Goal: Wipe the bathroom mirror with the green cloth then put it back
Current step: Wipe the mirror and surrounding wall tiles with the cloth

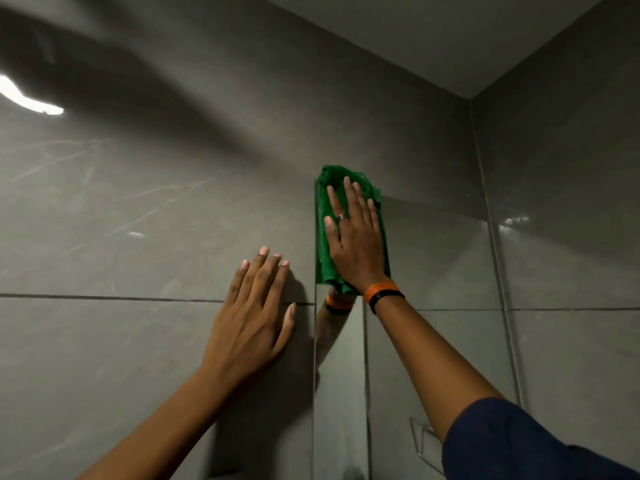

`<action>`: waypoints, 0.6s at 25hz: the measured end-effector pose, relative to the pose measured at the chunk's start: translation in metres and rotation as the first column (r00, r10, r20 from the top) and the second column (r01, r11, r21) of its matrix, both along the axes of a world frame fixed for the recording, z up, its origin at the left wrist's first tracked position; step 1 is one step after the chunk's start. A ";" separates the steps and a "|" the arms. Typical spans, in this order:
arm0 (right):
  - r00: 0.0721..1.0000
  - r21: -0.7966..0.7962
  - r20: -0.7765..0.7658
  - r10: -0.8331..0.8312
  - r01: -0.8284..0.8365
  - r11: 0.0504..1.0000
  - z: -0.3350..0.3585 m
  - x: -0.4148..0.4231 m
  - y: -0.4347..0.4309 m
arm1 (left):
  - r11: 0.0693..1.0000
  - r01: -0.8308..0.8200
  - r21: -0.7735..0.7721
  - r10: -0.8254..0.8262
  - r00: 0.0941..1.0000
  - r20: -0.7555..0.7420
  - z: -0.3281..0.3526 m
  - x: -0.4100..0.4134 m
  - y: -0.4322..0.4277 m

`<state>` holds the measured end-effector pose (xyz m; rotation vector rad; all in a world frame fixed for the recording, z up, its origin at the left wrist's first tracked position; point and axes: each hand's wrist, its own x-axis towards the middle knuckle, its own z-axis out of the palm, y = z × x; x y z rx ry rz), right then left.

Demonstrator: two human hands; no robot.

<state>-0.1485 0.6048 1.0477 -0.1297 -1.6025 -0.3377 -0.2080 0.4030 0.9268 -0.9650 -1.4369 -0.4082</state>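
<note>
My right hand (356, 237) lies flat on the green cloth (325, 251) and presses it against the top left corner of the mirror (433, 265). The cloth's upper end sticks up past the mirror's top edge onto the wall. A ring sits on one finger, and an orange and black band circles the wrist. The mirror shows a reflection of that wrist just under the cloth. My left hand (256, 313) rests flat, fingers together, on the grey tiled wall (138, 220) just left of the mirror's left edge. It holds nothing.
Grey tiled walls meet in a corner at the upper right, under the ceiling (450, 39). A bright light glare (31, 102) shows on the wall at far left. A wire rack (424, 441) appears in the mirror at the lower right.
</note>
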 end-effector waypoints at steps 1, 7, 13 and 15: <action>1.000 -0.047 -0.017 0.002 -0.003 0.999 0.003 0.003 0.008 | 1.000 0.003 0.014 -0.004 1.000 0.015 0.003 0.001 0.007; 0.996 -0.219 -0.088 -0.030 0.010 0.976 0.001 0.032 0.090 | 0.995 -0.094 0.018 0.094 0.996 -0.004 0.013 -0.002 0.042; 0.988 -0.403 -0.151 -0.030 -0.033 0.915 -0.002 0.061 0.169 | 0.995 -0.096 0.041 0.098 0.994 -0.049 0.011 -0.012 0.050; 0.988 -0.445 -0.149 -0.045 -0.026 0.895 0.000 0.069 0.189 | 0.995 -0.085 0.043 0.087 0.995 -0.043 0.012 -0.013 0.050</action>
